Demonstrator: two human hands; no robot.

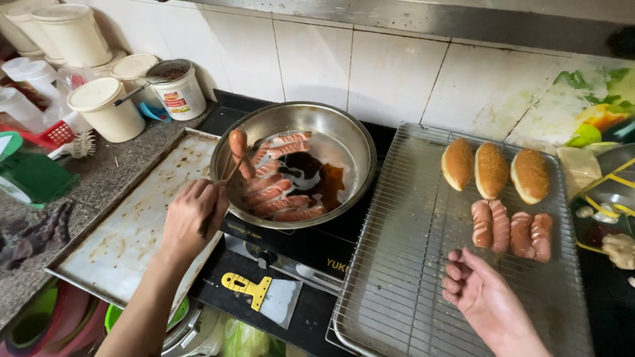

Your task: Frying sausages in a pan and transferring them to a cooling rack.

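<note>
The left hand (pixel 190 218) is closed around a pair of chopsticks (pixel 228 177) whose tips pinch 1 sausage (pixel 239 151), lifted just above the near rim of the steel pan (pixel 344 142), while the right hand (pixel 477 289) lies loose and empty, fingers half curled, on the wire rack (pixel 397 264). The lifted sausage looks slick and hangs almost upright from a thin grip, so it could slide out and fall back into the dark oil (pixel 311 173), splashing hot fat toward the left wrist beside the rim. About 6 more sausages in the pan (pixel 281 198) lie around that pool and may scorch if left. The cooked sausages (pixel 510 228) and 3 buns (pixel 491 168) on the rack sit well apart from the pan, a long carry over the stove (pixel 311 254) where a drop could land.
</note>
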